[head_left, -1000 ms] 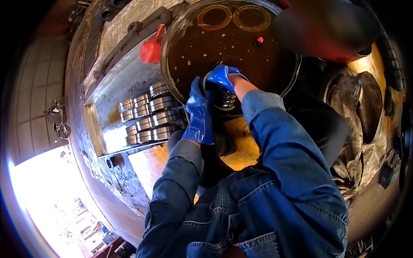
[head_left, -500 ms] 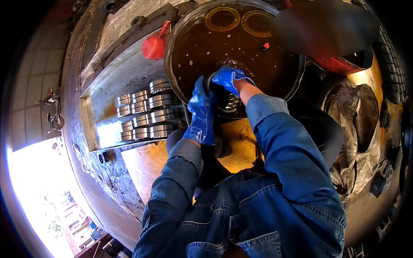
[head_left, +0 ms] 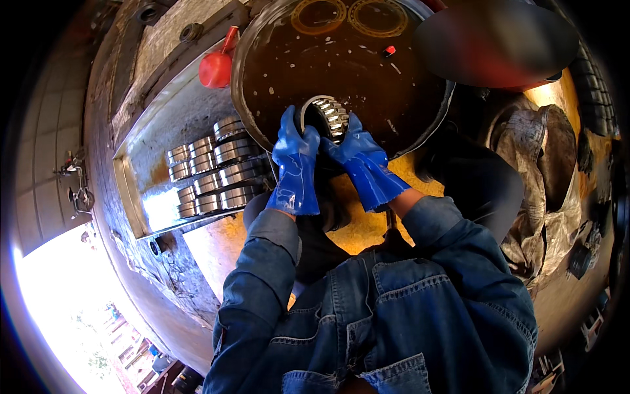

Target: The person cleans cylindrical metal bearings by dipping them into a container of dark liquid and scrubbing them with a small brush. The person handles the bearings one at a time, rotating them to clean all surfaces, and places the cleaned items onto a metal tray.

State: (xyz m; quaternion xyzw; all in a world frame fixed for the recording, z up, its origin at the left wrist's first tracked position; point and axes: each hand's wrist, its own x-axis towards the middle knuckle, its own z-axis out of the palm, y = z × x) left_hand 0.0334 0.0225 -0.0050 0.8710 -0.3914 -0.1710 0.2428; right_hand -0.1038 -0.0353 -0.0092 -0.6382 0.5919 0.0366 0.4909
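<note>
Between my two blue-gloved hands a steel roller bearing (head_left: pixel 333 116) is held tilted, its rollers facing up and to the right. My left hand (head_left: pixel 295 148) grips its left side, the thumb and fingers along the rim. My right hand (head_left: pixel 357 154) closes on its lower right edge. Both hands are over the near edge of a wide round basin (head_left: pixel 239 98) of dark brown liquid (head_left: pixel 289 65). Two ring-shaped cages (head_left: pixel 318 16) lie at the far side of the basin, and a small red object (head_left: pixel 390 50) shows in the liquid.
Left of the basin, a metal tray (head_left: pixel 134 197) holds several shiny bearing rings (head_left: pixel 226 154) in rows. A red ladle (head_left: pixel 215 69) rests on the tray's far edge. Crumpled brown sacking (head_left: pixel 525 171) lies to the right. A blurred dark oval hides the upper right.
My right hand has drawn back from over the bearing to its near right side. The bearing is now raised and tilted, its rollers plainly visible. The whole view has shifted slightly.
</note>
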